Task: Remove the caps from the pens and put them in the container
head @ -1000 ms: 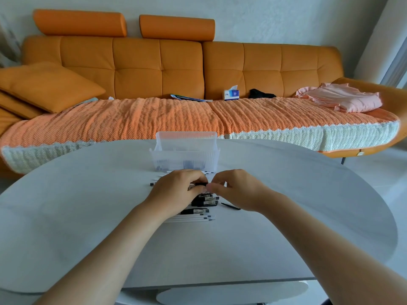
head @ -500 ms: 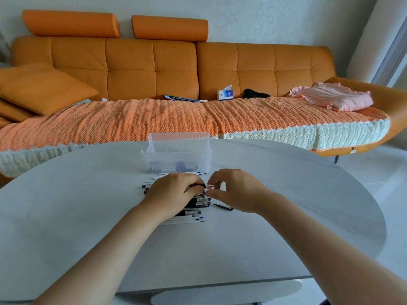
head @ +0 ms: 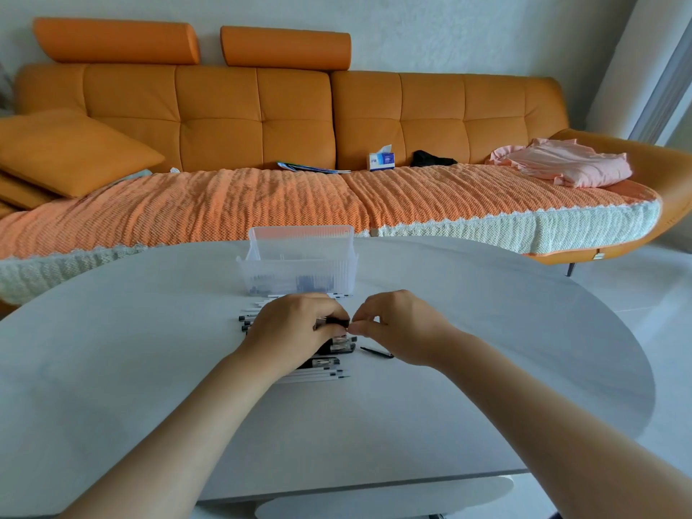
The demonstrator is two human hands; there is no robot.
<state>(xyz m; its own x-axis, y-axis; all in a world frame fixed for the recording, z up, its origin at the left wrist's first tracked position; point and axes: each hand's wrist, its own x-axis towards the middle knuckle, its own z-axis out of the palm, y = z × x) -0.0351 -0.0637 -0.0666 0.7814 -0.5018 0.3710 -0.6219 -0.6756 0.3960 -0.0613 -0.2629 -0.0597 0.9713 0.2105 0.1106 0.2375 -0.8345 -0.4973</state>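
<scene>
Your left hand (head: pixel 296 331) curls its fingers round the barrel of a dark pen (head: pixel 334 322). Your right hand (head: pixel 397 327) pinches that pen's end between thumb and fingertips, right where the two hands meet. You appear to be uncapping this one; whether the cap has come loose is too small to tell. More pens (head: pixel 310 376) lie piled on the table (head: pixel 149 368) under your left hand. The clear container (head: pixel 299 273) stands just behind them, with some items already inside. The next move calls for a straight pull along the barrel while the left hand holds firm. Then reach forward over the container's near wall and let go above it.
</scene>
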